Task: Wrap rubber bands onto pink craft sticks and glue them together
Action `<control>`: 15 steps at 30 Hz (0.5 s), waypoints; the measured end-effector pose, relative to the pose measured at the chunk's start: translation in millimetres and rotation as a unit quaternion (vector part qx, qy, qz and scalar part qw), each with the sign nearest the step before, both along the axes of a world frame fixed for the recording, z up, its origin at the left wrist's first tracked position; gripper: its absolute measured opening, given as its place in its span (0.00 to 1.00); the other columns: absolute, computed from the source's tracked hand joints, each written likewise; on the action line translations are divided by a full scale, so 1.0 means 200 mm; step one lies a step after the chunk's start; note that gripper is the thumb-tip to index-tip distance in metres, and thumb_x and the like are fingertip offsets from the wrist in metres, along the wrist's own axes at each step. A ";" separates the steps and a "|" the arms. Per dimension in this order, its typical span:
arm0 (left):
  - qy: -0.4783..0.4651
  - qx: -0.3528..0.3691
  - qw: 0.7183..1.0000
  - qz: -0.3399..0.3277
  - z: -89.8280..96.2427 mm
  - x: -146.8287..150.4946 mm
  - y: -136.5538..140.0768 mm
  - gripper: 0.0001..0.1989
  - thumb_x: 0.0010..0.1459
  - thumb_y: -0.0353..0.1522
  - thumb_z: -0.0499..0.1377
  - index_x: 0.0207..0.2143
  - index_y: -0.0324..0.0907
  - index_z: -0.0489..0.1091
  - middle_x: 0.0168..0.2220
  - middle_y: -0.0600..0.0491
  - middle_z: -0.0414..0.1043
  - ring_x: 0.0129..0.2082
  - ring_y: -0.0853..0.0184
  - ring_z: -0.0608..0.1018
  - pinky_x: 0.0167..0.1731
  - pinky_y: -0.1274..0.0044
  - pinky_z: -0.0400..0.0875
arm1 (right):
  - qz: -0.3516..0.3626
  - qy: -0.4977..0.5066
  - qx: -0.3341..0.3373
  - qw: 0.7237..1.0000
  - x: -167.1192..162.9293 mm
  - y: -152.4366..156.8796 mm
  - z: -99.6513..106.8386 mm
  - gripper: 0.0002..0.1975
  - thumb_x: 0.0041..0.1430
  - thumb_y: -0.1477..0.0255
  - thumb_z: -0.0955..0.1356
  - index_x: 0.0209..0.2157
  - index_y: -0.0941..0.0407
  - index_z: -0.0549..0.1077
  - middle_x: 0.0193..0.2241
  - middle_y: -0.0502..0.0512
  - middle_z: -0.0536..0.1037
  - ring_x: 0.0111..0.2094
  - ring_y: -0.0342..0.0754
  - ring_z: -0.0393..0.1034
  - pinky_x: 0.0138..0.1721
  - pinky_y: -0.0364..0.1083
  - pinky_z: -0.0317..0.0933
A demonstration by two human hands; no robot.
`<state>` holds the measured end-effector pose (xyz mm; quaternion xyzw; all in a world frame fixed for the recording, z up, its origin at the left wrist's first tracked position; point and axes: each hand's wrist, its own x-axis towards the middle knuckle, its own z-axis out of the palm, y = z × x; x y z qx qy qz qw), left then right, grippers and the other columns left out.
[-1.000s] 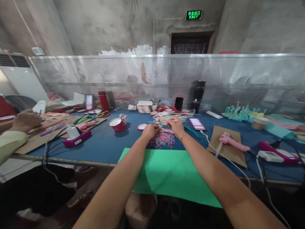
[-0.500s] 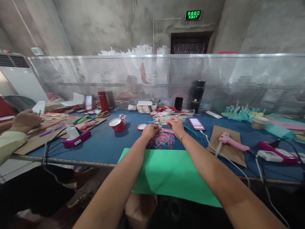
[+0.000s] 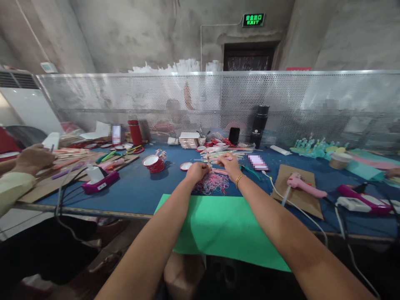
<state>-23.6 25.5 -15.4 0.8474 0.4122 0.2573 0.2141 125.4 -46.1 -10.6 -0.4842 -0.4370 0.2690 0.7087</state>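
Nearest, at six o'clock from the heap of coloured loops [image 3: 215, 185], a green sheet [image 3: 218, 221] runs over the near edge of the blue table [image 3: 134, 187], its far edge close to the heap. Bare blue tabletop gives room at eight to nine o'clock, reaching to the red tin [image 3: 155, 166]; at three to four o'clock the room is narrower, bounded by the cardboard [image 3: 304, 204] under a pink glue gun [image 3: 308, 188].

Just beyond the heap, the left hand [image 3: 197, 171] pinches an upright stick [image 3: 208, 156] between its fingertips; its long axis is close to vertical, top end up. The right hand [image 3: 230, 166] grasps a pink rod [image 3: 229, 158], lying nearly level along nine to three o'clock, its nine-o'clock end toward the stick; whether they touch I cannot tell. The stick looks slim, pale and pinkish, its finer detail too small to read; the rod is slim and light pink.

Green-handled pliers [image 3: 252, 172] lie beside the right hand at three o'clock. Farther, at twelve, come loose strips [image 3: 237, 154], then the perforated metal panel [image 3: 140, 91].
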 end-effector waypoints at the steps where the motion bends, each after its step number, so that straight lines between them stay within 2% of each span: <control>1: 0.001 -0.003 1.000 0.004 0.00 0.00 0.00 0.21 0.48 0.48 0.57 0.26 0.39 0.76 0.18 0.56 0.62 0.20 0.72 0.61 0.22 0.78 0.51 | 0.006 -0.005 0.000 1.000 -0.01 0.00 0.00 0.08 0.44 0.66 0.68 0.20 0.55 0.67 0.18 0.47 0.75 0.22 0.42 0.66 0.27 0.42 0.61; 4: 0.007 0.001 1.000 0.010 -0.01 0.01 0.01 0.21 0.49 0.47 0.57 0.26 0.38 0.76 0.18 0.56 0.62 0.20 0.72 0.60 0.22 0.78 0.51 | 0.009 -0.011 -0.002 1.000 -0.01 -0.01 0.01 0.08 0.44 0.66 0.68 0.21 0.55 0.67 0.19 0.47 0.75 0.22 0.42 0.66 0.27 0.41 0.62; 9: 0.013 0.011 1.000 0.002 -0.01 0.00 0.01 0.20 0.50 0.47 0.56 0.26 0.38 0.76 0.18 0.56 0.62 0.20 0.73 0.60 0.22 0.78 0.50 | -0.025 -0.004 -0.008 1.000 0.01 0.00 0.01 0.09 0.42 0.65 0.68 0.20 0.55 0.67 0.17 0.46 0.74 0.22 0.41 0.66 0.27 0.41 0.62; 15: 0.009 0.004 1.000 0.008 0.01 0.00 -0.01 0.21 0.50 0.47 0.56 0.27 0.38 0.77 0.20 0.54 0.66 0.22 0.71 0.62 0.23 0.78 0.51 | 0.006 -0.008 -0.008 1.000 -0.01 -0.02 0.01 0.08 0.44 0.65 0.68 0.21 0.54 0.67 0.19 0.47 0.75 0.22 0.42 0.67 0.27 0.42 0.63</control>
